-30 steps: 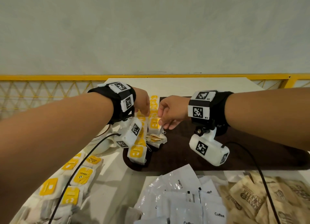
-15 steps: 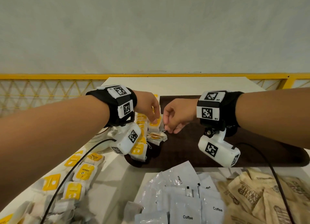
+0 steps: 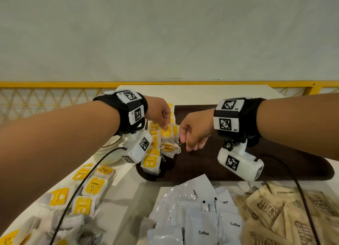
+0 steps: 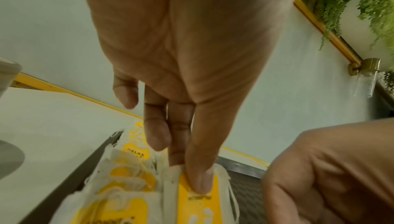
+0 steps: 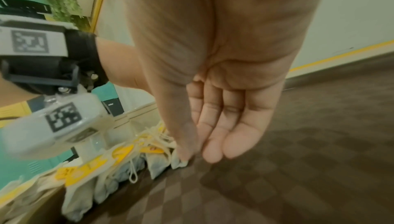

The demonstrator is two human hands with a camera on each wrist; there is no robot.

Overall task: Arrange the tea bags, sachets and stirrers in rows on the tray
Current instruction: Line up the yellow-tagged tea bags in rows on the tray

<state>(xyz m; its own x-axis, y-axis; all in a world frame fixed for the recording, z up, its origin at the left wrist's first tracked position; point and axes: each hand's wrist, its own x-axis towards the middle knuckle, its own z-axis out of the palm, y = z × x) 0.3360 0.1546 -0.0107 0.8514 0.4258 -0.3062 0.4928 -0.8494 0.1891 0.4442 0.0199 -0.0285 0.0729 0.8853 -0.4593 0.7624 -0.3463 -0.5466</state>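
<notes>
Here, both hands work at the left edge of a dark brown tray (image 3: pixel 266 164) set on a white table (image 3: pixel 192 92). The left hand (image 3: pixel 158 112) reaches down over a row of tea bags (image 3: pixel 153 133) with yellow tags that runs along the tray's left side. In the left wrist view its thumb and a finger (image 4: pixel 200 173) pinch the top edge of one tea bag (image 4: pixel 198 199), which stands just to the right of that row; the other fingers hang loosely above the row. The right hand (image 3: pixel 195 133) sits close beside it, over the tray. In the right wrist view its fingers are nearly straight and held together, palm open, while the thumb tip (image 5: pixel 184 150) touches the corner of the nearest bag in the row; nothing is gripped. A small untidy cluster of tea bags (image 3: pixel 169 148) lies on the tray just nearer the camera than the two hands.

Off the tray, more loose tea bags (image 3: pixel 91 188) are scattered on the table at the lower left, beside a white bowl (image 3: pixel 108 153) partly hidden by the left wrist camera. White sachets marked "Coffee" (image 3: pixel 201 224) are heaped at the near edge, with brown paper sachets (image 3: pixel 275 213) piled to their right. A yellow railing (image 3: pixel 55 84) runs behind the table against a pale wall.
</notes>
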